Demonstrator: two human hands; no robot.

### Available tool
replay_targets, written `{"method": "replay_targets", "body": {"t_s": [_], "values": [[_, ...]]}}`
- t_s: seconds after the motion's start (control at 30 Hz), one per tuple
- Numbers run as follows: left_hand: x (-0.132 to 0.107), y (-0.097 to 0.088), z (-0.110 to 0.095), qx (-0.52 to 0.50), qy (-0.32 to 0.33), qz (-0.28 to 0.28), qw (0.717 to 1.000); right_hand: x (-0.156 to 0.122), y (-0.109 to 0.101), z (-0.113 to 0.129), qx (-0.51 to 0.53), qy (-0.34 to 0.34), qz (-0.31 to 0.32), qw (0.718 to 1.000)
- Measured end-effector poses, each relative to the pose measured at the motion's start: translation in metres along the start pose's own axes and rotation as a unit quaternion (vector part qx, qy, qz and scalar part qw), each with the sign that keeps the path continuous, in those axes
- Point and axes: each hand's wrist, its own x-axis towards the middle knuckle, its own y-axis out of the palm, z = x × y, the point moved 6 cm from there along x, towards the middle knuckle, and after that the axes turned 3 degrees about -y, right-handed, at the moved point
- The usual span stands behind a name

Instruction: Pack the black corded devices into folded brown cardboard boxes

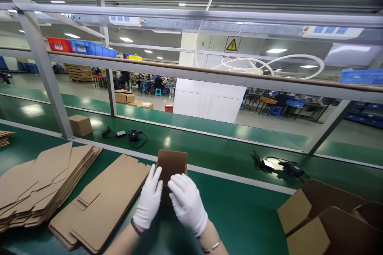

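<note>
A small brown cardboard box [172,163] stands on the green bench in front of me, its back flap raised. My left hand [149,197], in a white glove, is at the box's left side with the fingers fairly straight along its edge. From the right, my white-gloved right hand [187,201] lies against the front and right of the box, fingers bent and close together. Both hands hold the box between them, and they hide most of its lower part. Flat cardboard blanks [104,199] lie just left of my left hand.
A larger stack of cardboard blanks [38,179] is at the far left. Opened boxes [335,219] stand at the lower right. Beyond the metal rail lie black adapters with cables [134,135], [291,167], and a closed box [80,125]. A metal shelf frame [209,73] crosses ahead.
</note>
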Motion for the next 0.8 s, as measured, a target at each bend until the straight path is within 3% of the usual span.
{"method": "replay_targets", "body": {"t_s": [0.1,0.2,0.23,0.27,0.33,0.4,0.47,0.63,0.8], "values": [[-0.003,-0.016,-0.019,0.001,0.039,-0.065,0.997,-0.018,-0.022,-0.029,-0.031,0.037,-0.077,0.996],[-0.022,-0.039,-0.056,-0.034,0.146,-0.173,0.973,-0.056,-0.029,-0.082,-0.085,0.139,-0.115,0.98],[-0.029,-0.042,-0.07,-0.054,0.195,-0.177,0.963,-0.073,-0.029,-0.104,-0.11,0.184,-0.113,0.97],[-0.036,-0.04,-0.085,-0.078,0.246,-0.148,0.955,-0.092,-0.026,-0.126,-0.133,0.236,-0.092,0.958],[-0.049,-0.021,-0.112,-0.122,0.338,-0.008,0.933,-0.135,-0.016,-0.171,-0.181,0.357,0.01,0.916],[-0.066,0.011,-0.131,-0.138,0.399,0.169,0.891,-0.18,-0.009,-0.205,-0.217,0.469,0.138,0.845],[-0.084,0.043,-0.139,-0.127,0.431,0.283,0.848,-0.211,-0.009,-0.222,-0.234,0.523,0.213,0.792],[-0.12,0.105,-0.132,-0.157,0.476,0.368,0.784,-0.233,-0.021,-0.241,-0.259,0.559,0.216,0.758],[-0.145,0.137,-0.109,-0.208,0.406,0.509,0.73,-0.238,-0.036,-0.273,-0.291,0.588,0.184,0.732]]}}
